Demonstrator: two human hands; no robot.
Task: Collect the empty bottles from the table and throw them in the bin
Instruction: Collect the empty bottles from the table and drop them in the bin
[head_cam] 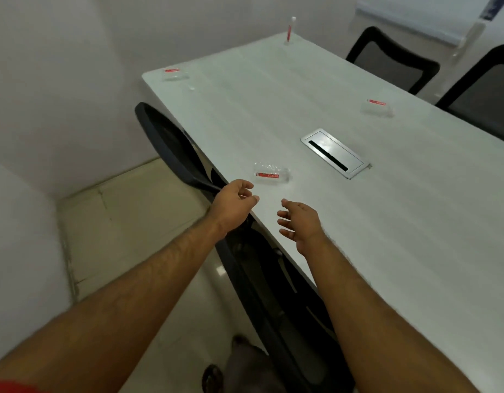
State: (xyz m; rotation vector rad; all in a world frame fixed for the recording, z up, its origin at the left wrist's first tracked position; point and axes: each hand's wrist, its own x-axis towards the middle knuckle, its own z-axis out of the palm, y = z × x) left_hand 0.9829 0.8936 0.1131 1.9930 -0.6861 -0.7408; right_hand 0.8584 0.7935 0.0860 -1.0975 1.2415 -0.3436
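A crushed clear bottle with a red label (271,173) lies on the white table (387,222) near its left edge. My left hand (236,200) hovers just below and left of it, fingers loosely curled and holding nothing. My right hand (299,221) is over the table a little nearer me, fingers spread and holding nothing. Another flattened bottle (175,74) lies at the far left corner with a small cap (192,88) beside it. A third bottle (378,107) lies at the right side, and an upright bottle (290,30) stands at the far end. No bin is in view.
A metal cable hatch (334,152) is set into the table's middle. Black chairs are tucked along the left edge (171,146) and stand on the far right side (392,58). White walls close off the left, with beige floor tiles (126,222) below.
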